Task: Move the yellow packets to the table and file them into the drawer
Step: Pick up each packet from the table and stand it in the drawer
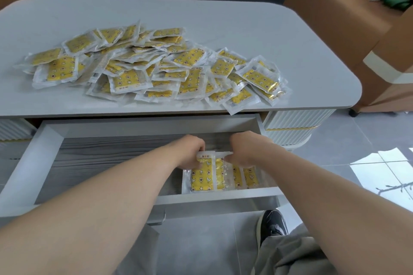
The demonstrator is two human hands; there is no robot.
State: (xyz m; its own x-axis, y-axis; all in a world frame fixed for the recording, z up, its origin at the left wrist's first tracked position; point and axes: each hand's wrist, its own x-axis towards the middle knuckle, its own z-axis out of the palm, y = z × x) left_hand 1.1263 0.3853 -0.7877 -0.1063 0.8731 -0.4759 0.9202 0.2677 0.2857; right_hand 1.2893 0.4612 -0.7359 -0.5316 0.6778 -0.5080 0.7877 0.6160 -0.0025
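Here, left hand (pixel 190 152), right hand (pixel 245 150), each pinching yellow packets (pixel 204 179), inside open drawer (pixel 223 193)

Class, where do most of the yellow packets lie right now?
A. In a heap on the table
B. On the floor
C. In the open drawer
A: the heap of yellow packets lies on the table; only a short row of packets stands in the drawer.

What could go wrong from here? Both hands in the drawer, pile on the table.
1. The filed packets seem to stand on edge in the drawer's front right corner, gripped by the left hand and right hand. Once released, they may flop flat.
2. One packet of the pile overhangs the table edge. A bump could drop it.
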